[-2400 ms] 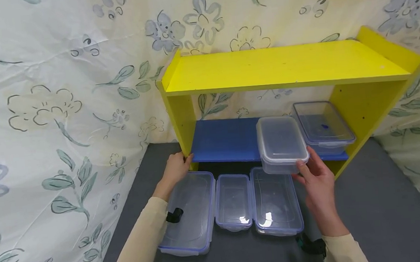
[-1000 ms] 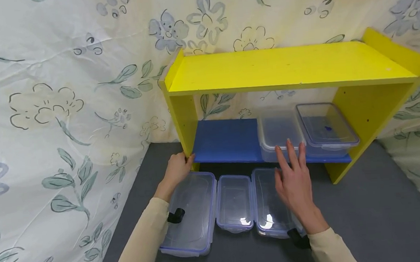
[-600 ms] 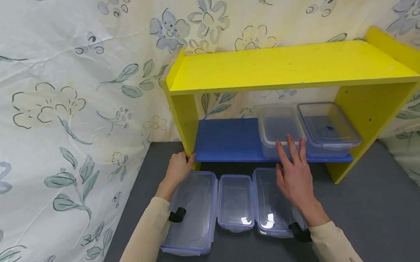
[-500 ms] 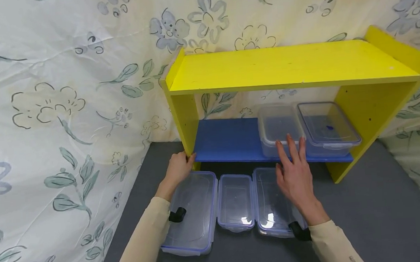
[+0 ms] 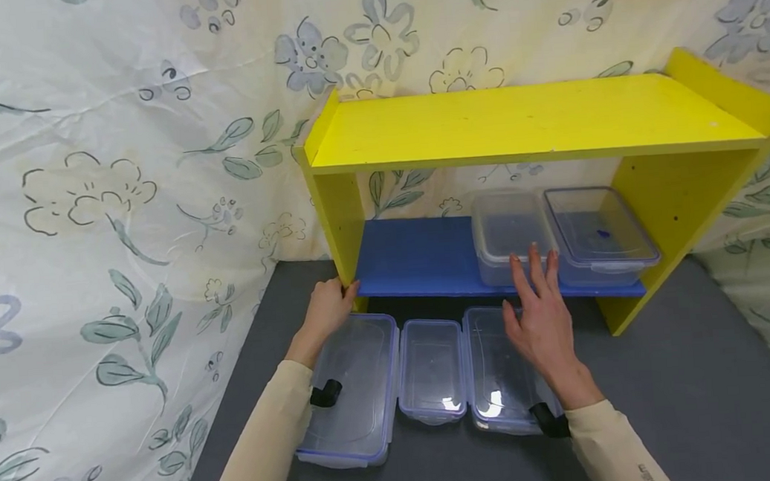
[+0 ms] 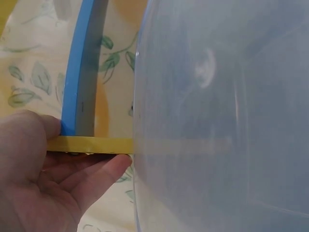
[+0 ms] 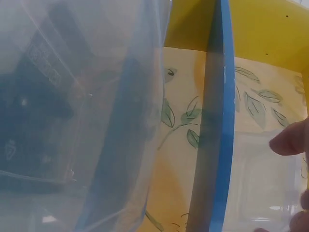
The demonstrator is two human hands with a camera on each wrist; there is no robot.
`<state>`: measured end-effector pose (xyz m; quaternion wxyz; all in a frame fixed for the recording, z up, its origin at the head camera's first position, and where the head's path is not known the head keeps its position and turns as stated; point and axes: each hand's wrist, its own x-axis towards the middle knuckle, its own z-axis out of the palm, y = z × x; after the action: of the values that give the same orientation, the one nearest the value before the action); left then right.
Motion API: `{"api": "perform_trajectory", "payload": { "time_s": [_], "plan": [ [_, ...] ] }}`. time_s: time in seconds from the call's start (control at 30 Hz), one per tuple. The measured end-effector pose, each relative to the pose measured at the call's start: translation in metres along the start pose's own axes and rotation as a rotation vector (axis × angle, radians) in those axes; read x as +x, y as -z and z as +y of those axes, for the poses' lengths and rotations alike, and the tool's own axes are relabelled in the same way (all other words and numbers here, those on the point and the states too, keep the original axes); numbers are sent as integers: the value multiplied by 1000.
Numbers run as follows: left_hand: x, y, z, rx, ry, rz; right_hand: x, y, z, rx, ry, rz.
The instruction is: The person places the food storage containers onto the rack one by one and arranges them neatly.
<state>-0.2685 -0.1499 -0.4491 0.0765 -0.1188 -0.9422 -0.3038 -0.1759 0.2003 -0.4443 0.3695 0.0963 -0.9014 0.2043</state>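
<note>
My left hand [image 5: 325, 308] grips the lower front edge of the left yellow side panel [image 5: 335, 225]. In the left wrist view the thumb lies on one face of the yellow edge [image 6: 96, 144], with fingers behind it. On the blue shelf board [image 5: 416, 257] sits a clear food container [image 5: 507, 224] with a whitish lid. The fingers of my right hand [image 5: 544, 334] are extended and spread at this container's front; whether every fingertip touches cannot be made out. Directly to its right, a blue-rimmed food container [image 5: 598, 222] stands against the right side.
Three blue-rimmed containers lie in a row on the dark table [image 5: 698, 397] before the shelf: a large one [image 5: 351, 429] under my left forearm, a small one [image 5: 430, 368], and a medium one [image 5: 497, 359] partly under my right hand. The yellow top board [image 5: 524, 119] overhangs the blue level.
The whitish-lidded container, earlier gripped by my right hand at its corner, moved back onto the blue board. My right hand let go, and its straight fingers moved to the front. My left hand stayed.
</note>
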Motion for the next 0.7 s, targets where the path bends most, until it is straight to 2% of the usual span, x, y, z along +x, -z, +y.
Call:
{"api": "perform_trajectory", "payload": {
  "time_s": [0.2,0.43,0.53,0.7],
  "plan": [
    [1,-1,-2,1,-11,6,-5,2,0,122,-3,142],
    [1,-1,-2,3,6,9,-14,10,2,192,-80,233],
    [0,-1,-2,0,15,8,-18,13,5,207,-123,235],
    [1,-1,-1,-10,15,8,-26,17,11,211,-212,171]
  ]
}}
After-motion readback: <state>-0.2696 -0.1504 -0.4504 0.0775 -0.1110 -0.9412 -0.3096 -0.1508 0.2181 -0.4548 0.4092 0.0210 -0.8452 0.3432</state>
